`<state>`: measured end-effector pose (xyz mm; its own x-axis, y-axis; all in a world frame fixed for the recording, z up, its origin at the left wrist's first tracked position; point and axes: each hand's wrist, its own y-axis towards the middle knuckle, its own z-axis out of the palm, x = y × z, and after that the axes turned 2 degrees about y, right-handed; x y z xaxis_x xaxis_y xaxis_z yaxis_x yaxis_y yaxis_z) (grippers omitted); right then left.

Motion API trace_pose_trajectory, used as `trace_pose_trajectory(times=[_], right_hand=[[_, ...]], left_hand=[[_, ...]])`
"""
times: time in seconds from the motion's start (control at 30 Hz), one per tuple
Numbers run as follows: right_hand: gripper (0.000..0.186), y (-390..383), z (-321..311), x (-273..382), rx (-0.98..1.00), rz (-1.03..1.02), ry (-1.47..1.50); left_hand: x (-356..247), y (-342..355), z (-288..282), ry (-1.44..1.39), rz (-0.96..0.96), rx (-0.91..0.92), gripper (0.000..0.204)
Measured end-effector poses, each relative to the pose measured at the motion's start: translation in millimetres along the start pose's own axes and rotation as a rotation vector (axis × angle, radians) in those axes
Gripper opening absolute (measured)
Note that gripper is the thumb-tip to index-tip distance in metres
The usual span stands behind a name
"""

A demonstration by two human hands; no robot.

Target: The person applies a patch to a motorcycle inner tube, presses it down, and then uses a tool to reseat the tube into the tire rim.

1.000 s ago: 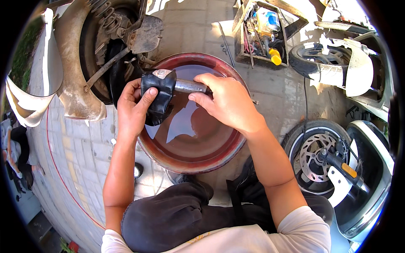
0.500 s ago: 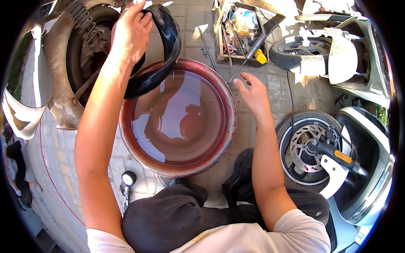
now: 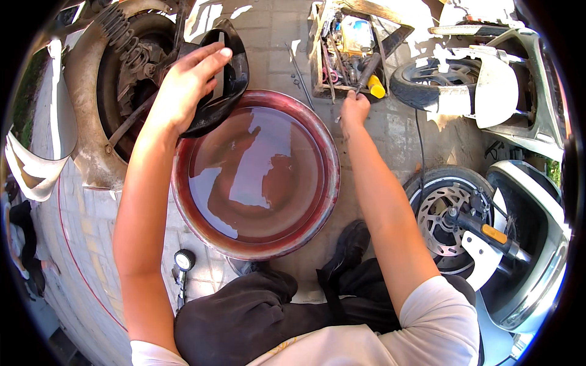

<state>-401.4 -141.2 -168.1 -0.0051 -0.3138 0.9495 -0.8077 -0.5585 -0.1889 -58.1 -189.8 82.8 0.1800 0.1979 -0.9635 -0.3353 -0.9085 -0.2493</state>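
Observation:
A black rubber inner tube (image 3: 238, 76) hangs in a loop over the far left rim of a red-brown basin (image 3: 332, 189) holding murky water. My left hand (image 3: 189, 82) is at the loop's left side, fingers bent around the rubber; part of the grip is hidden. At the near edge of a wooden toolbox (image 3: 317, 67), my right hand (image 3: 354, 111) is closed on the thin shaft of a long tool with a dark cylindrical handle (image 3: 368, 70). The handle rests over the box's corner; the tool's exact kind is unclear.
A scooter's rear wheel and spring (image 3: 125, 43) stand at the far left. A pressure gauge (image 3: 183, 260) lies left of my legs. At right are a loose-looking tyred wheel (image 3: 436, 82), a wheel with a brake disc (image 3: 445, 219) and white body panels (image 3: 497, 88).
My right hand has reached forward and taken hold of the tool's shaft. My left hand has come nearer and lower, and the inner tube has folded down and shifted left.

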Motion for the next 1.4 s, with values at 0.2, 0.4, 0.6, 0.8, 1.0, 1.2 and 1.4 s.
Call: trace_pose_trajectory(times=[0.2,0.4,0.6,0.8,1.0,1.2,1.4], right_hand=[[0.035,-25.1,4.1,110.4,0.204,-0.336,-0.081],[0.047,-54.1,-9.1,101.1,0.621,-0.642,-0.515],[0.053,-98.1,-41.7,50.4,0.737,0.198,-0.326],[0.050,-102.9,-35.2,21.7,0.603,0.102,-0.197],[0.043,-97.9,-66.4,16.7,0.563,0.133,-0.287],[0.045,-83.8,-118.7,23.0,0.415,0.082,-0.351],[0.047,-55.4,-182.8,21.9,0.326,0.088,-0.283]], left_hand=[[87.3,-170.4,-58.1,-0.030,-0.153,-0.354,0.033],[205.4,-233.7,-76.2,-0.097,-0.564,-0.838,0.039],[229.2,-196.6,-77.4,0.068,-0.531,-0.667,0.043],[223.0,-187.6,-78.2,0.068,-0.559,-0.606,0.044],[223.9,-203.7,-59.6,0.077,-0.567,-0.505,0.044],[212.8,-192.3,-27.1,-0.084,-0.541,-0.407,0.044],[197.6,-176.1,21.5,-0.085,-0.553,-0.174,0.043]])
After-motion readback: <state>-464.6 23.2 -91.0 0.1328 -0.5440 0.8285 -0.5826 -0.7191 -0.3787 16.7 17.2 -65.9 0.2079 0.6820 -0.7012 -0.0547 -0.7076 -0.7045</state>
